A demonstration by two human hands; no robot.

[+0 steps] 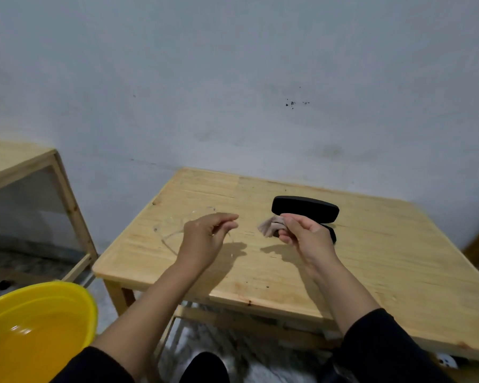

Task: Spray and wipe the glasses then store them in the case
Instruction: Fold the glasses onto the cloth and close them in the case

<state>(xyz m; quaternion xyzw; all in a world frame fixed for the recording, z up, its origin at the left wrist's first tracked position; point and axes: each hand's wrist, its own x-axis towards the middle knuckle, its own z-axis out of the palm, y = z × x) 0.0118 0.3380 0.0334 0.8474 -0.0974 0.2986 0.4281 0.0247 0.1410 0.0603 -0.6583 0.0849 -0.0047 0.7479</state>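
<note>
Clear, nearly transparent glasses hang just above the left part of the wooden table. My left hand pinches them at one thin arm, and the lenses reach out to its left. A little to the right, my right hand grips a small crumpled beige cloth, which sticks out toward the glasses. The two hands are a short gap apart. Directly behind my right hand lies the black glasses case, open, with its lower half partly hidden by the hand. No spray bottle is in view.
A yellow basin holding water sits low at the front left, below table height. A second wooden table stands at the far left. The grey wall rises right behind the table.
</note>
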